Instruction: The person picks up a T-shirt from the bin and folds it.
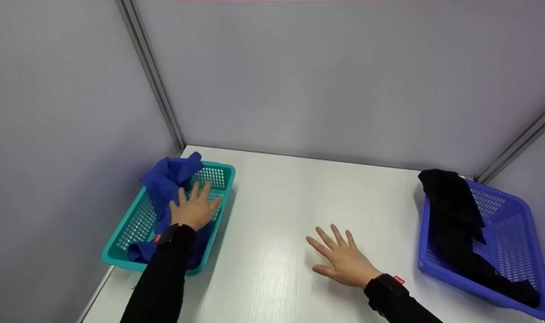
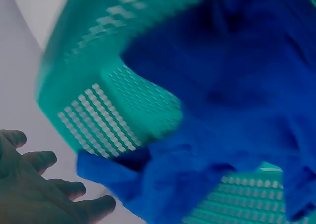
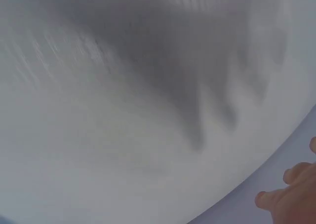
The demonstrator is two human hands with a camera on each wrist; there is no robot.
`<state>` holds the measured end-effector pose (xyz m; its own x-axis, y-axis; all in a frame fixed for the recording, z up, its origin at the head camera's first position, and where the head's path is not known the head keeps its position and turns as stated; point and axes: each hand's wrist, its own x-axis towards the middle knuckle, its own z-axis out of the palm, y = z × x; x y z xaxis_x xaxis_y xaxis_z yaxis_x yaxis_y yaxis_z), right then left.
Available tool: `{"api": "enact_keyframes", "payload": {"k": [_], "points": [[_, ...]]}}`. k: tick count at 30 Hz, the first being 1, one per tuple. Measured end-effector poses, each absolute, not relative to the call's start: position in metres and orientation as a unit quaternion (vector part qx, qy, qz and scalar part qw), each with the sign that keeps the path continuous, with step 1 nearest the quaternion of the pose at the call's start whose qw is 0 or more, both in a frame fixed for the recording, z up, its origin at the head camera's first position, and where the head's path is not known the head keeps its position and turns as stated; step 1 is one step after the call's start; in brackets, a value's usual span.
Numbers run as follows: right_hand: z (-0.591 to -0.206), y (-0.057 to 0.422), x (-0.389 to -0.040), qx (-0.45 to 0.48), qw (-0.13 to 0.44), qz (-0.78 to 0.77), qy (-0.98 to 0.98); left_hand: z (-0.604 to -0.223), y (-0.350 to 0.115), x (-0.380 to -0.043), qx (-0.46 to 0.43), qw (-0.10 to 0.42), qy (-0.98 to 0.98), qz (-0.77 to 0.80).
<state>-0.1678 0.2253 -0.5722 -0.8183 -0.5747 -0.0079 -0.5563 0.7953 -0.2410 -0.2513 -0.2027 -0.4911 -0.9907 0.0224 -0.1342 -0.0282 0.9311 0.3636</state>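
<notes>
My left hand (image 1: 194,211) is spread over the teal basket (image 1: 124,260), fingers apart and nothing in them. Blue cloth (image 1: 164,179) lies crumpled in that basket and drapes over its far left rim. In the left wrist view the blue cloth (image 2: 222,100) fills much of the frame, with the fingers at the lower left, apart from it. Over the white table my right hand (image 1: 346,264) hovers with fingers fanned out, holding nothing. Its shadow falls on the tabletop in the right wrist view, where part of the hand (image 3: 296,199) shows at the lower right.
A purple-blue basket (image 1: 483,300) stands at the table's right side. Black cloth (image 1: 451,215) lies in it and hangs over its far left corner. The white table (image 1: 272,215) stretches between the baskets, with grey panels (image 1: 321,80) behind and at both sides.
</notes>
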Motion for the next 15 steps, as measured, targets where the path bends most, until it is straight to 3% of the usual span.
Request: {"api": "enact_keyframes", "payload": {"k": [11,15], "points": [[-0.599,0.224,-0.134,-0.391,0.026,-0.086,0.916,-0.504,-0.246,-0.233,-0.056,0.183,0.962,0.195],[-0.607,0.227,-0.13,-0.384,0.05,-0.077,0.919,-0.506,-0.251,-0.227,-0.042,0.218,0.956,0.192]]}}
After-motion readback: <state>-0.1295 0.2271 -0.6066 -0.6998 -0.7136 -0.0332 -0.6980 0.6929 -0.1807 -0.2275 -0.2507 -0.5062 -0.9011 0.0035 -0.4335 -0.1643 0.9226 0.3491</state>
